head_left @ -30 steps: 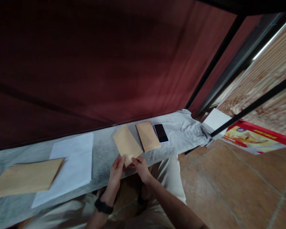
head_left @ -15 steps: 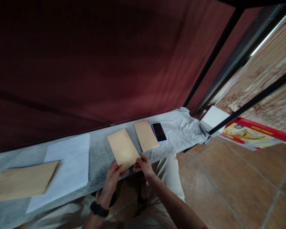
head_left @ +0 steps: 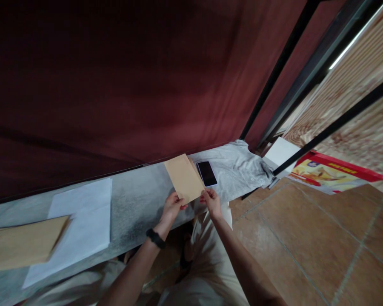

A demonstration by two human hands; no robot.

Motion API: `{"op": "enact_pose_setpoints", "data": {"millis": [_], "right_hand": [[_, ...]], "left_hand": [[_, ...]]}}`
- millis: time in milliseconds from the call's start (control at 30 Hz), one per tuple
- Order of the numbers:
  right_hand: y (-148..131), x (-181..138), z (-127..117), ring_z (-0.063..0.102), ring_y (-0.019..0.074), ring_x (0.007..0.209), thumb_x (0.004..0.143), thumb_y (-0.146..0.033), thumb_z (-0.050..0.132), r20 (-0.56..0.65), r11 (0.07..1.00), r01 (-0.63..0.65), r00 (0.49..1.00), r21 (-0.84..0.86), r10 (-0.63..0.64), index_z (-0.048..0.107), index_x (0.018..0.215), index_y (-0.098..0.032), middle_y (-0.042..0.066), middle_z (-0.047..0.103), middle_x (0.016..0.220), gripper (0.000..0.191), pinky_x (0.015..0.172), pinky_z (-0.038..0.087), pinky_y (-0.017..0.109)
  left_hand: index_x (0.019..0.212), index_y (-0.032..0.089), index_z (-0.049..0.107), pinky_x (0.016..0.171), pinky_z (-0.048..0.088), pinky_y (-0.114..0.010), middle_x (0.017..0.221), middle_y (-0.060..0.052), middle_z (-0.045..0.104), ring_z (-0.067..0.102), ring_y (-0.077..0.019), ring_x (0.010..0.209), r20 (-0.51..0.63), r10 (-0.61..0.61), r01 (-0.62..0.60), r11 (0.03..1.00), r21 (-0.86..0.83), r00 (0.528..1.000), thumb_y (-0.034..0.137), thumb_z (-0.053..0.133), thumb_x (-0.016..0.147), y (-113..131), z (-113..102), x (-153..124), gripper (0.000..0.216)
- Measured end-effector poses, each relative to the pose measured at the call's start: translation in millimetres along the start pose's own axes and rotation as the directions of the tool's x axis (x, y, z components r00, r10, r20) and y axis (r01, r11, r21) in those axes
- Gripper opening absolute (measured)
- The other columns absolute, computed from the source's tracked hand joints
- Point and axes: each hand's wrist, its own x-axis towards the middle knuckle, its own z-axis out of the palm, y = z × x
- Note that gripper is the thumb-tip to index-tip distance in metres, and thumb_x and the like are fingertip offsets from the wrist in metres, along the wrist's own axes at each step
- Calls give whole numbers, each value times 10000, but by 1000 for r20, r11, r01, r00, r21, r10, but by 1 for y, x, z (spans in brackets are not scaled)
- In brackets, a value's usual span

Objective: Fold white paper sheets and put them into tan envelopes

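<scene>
Both my hands hold a small brown envelope (head_left: 184, 177) by its near edge, over the grey cloth-covered shelf (head_left: 137, 204). My left hand (head_left: 172, 206), with a black band on the wrist, pinches the near left corner. My right hand (head_left: 211, 200) pinches the near right corner. The envelope lies over a second brown envelope, of which only a sliver shows at the far right edge. A black phone (head_left: 207, 173) lies just to the right of it.
White paper sheets (head_left: 76, 225) lie on the shelf at the left, with a large brown envelope (head_left: 22, 244) partly on them. A dark red curtain hangs behind. At the right are a black frame, a white sheet (head_left: 279, 152), a red and yellow box (head_left: 332, 175) and tiled floor.
My hands have carried the small envelope to the right, from beside the second envelope to on top of it. The view has shifted with them.
</scene>
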Motion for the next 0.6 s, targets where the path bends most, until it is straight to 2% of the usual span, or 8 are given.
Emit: {"op": "enact_pose_setpoints", "data": {"millis": [133, 333, 467, 600], "right_hand": [[2, 10, -13, 670, 194, 665, 863, -445, 550, -41, 999, 7, 999, -36, -9, 614, 948, -227, 32, 709, 792, 242, 652, 586, 330], [14, 16, -28, 674, 197, 680, 870, -377, 527, -65, 997, 16, 998, -82, -22, 636, 1062, -184, 43, 709, 805, 293, 634, 579, 321], [17, 21, -32, 664, 183, 648, 883, -398, 523, -15, 988, 27, 999, -153, -30, 658, 1111, -166, 24, 695, 779, 351, 598, 570, 296], [14, 25, -31, 625, 157, 566, 893, -425, 531, 45, 966, 54, 998, -252, -44, 698, 1102, -177, 8, 691, 760, 366, 541, 540, 268]], "left_hand": [[830, 159, 624, 591, 531, -263, 744, -21, 709, 652, -147, 628, 19, -5, 4, 1000, 15, 1000, 267, 841, 542, 0, 10, 19, 376], [825, 161, 613, 627, 559, -300, 767, -30, 709, 675, -175, 681, 12, -18, 17, 999, 51, 1000, 296, 878, 506, -5, 9, 35, 436], [831, 163, 611, 645, 564, -307, 783, -30, 710, 682, -175, 686, 12, -20, 19, 996, 86, 1000, 334, 889, 507, -9, 9, 40, 459], [834, 172, 604, 565, 519, -261, 716, 3, 671, 641, -136, 578, -15, -17, 19, 987, 160, 1000, 350, 879, 550, -14, 8, 44, 433]]}}
